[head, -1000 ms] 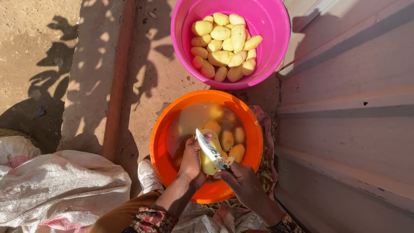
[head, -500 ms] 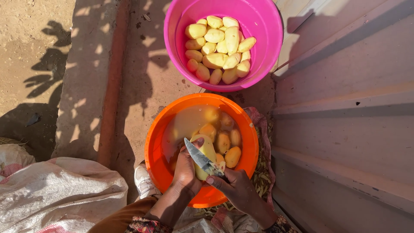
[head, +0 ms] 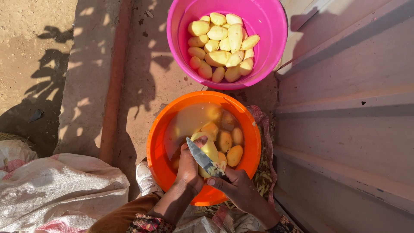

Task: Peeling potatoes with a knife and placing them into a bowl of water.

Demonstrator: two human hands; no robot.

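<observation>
My left hand (head: 188, 166) grips a pale yellow, partly peeled potato (head: 209, 151) over an orange basin (head: 157, 129). The basin holds murky water and several potatoes (head: 230, 144). My right hand (head: 237, 187) holds a knife (head: 202, 157) whose blade lies across the potato, tip pointing up-left. Beyond the orange basin stands a pink basin (head: 269, 47) filled with several peeled potatoes (head: 222, 43).
A white woven sack (head: 56, 196) lies at lower left. A white shoe (head: 144, 179) shows beside the orange basin. A corrugated metal sheet (head: 349, 121) runs along the right. Peelings and cloth (head: 263, 125) lie under the orange basin. A concrete kerb (head: 90, 73) borders sandy ground.
The view has shifted slightly; both hands stay over the orange basin. The knife blade has slid a little along the potato in my left hand.
</observation>
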